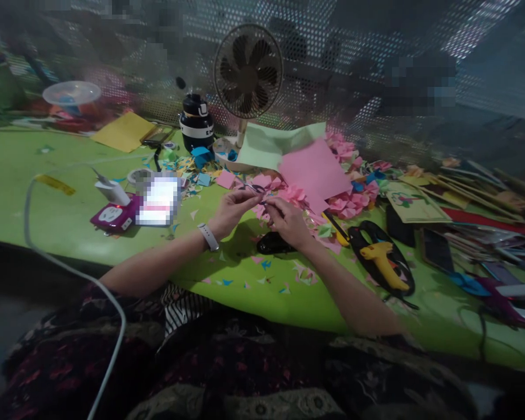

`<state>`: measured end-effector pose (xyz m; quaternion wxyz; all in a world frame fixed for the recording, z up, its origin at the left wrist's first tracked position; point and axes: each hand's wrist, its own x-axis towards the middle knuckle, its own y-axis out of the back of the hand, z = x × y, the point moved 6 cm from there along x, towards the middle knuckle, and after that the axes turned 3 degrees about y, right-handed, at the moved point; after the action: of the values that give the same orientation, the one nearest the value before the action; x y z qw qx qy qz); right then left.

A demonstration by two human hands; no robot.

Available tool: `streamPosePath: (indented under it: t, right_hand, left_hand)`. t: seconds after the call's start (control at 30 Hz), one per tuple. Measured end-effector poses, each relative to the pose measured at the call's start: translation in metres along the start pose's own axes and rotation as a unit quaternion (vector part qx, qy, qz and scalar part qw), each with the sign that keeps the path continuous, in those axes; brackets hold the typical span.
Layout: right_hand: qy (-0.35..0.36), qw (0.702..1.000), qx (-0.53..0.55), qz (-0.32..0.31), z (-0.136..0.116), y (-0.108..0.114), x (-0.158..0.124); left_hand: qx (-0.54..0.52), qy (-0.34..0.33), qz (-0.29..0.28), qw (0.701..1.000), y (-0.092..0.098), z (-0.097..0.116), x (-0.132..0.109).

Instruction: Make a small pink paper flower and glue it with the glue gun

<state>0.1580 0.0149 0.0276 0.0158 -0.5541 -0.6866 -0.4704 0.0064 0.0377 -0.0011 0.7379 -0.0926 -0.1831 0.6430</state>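
Note:
My left hand (235, 210), with a white band on its wrist, has its fingers pinched together over the pink paper pieces (295, 198). Its fingertips meet those of my right hand (286, 217), which are also pinched. Something small and dark sits at the fingertips, too small to name. Just behind them, dark loops resembling scissor handles (258, 188) show; I cannot tell whether a hand holds them. Under my right hand lies a glossy black object (273, 242), partly covered. A pink sheet (315, 172) and a pale green sheet (265, 146) lie beyond the hands.
On the right, a yellow glue gun (385, 265) rests on a black oval tray (410, 283). A lit screen (158, 201) and a purple power strip (114, 216) lie left. A fan (248, 73) and a black jug (196, 125) stand behind. A pale cable (76, 265) crosses the table edge.

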Motion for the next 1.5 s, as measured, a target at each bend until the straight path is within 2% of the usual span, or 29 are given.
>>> streamPosePath:
  t: [0.4, 1.17, 1.5]
  right_hand:
    - [-0.006, 0.999, -0.015, -0.03, -0.001, 0.0, -0.007]
    - [0.021, 0.999, -0.001, -0.036, -0.009, 0.001, -0.008]
    - [0.025, 0.998, 0.033, -0.042, -0.007, 0.001, -0.008]
  left_hand:
    - [0.016, 0.018, -0.011, 1.0, 0.0, -0.002, -0.01]
    - [-0.001, -0.001, 0.003, 1.0, -0.001, 0.001, -0.014]
    - [-0.007, -0.005, -0.017, 1.0, -0.002, 0.002, -0.015]
